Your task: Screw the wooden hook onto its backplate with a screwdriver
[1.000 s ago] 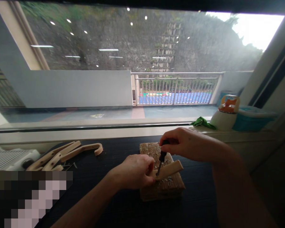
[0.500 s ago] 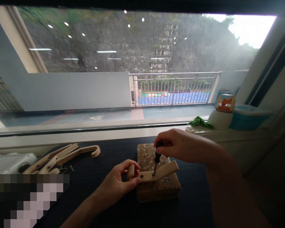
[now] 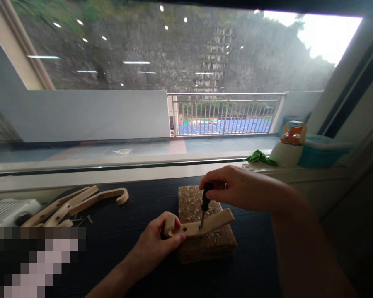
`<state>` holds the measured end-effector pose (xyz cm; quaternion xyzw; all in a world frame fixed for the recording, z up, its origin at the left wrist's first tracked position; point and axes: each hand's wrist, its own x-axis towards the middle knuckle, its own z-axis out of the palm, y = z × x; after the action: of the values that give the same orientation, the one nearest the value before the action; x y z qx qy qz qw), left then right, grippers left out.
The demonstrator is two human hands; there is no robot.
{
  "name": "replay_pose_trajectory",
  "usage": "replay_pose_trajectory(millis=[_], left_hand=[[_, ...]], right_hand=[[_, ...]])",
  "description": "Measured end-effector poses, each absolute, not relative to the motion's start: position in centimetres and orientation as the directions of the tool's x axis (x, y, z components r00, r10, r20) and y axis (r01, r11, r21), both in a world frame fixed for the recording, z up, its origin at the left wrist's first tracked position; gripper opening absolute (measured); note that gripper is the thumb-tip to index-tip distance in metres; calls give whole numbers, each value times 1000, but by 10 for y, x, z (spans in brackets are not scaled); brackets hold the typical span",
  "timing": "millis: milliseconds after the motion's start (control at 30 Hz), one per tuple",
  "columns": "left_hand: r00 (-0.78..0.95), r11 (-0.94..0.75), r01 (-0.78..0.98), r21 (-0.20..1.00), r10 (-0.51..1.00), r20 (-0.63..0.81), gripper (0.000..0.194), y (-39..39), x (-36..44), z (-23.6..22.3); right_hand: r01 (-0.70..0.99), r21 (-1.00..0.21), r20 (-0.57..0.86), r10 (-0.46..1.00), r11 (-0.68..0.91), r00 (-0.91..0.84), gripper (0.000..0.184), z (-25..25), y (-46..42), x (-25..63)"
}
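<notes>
A pale wooden hook (image 3: 216,222) with dark holes lies across a stack of brown cardboard (image 3: 191,200) whose top is torn and rough. Its curled end is in my left hand (image 3: 161,236), thumb and fingers closed round it. Above, my right hand (image 3: 228,186) pinches the black handle of a screwdriver (image 3: 206,198). The screwdriver stands nearly upright, its metal shaft reaching down to one of the holes in the hook. The tip itself cannot be made out.
More wooden hooks (image 3: 81,200) lie piled at the left, with a few screws (image 3: 88,220) beside them. A white ribbed object (image 3: 12,211) sits at the far left. Along the windowsill are a green cloth (image 3: 261,157), a white jug with an orange top (image 3: 288,151) and a teal tub (image 3: 325,153).
The view has shifted slightly. My right fingers have changed their hold a little on the screwdriver handle. The hook and my left hand stay nearly in place.
</notes>
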<state>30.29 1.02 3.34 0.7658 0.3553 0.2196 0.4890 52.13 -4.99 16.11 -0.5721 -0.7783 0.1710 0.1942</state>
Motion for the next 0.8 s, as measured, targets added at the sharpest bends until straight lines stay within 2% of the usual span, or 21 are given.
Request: replay_pose_trajectory(millis=[167,800], left_hand=[[652,-284,323,903,758,5,21,10,302,31],[646,-279,329,902,763,0,19,7,302,38]], right_hand=[[813,-527,77,967,248,-244,23,157,-49,521],[827,-501,85,966,253,-244,25,158,-46,522]])
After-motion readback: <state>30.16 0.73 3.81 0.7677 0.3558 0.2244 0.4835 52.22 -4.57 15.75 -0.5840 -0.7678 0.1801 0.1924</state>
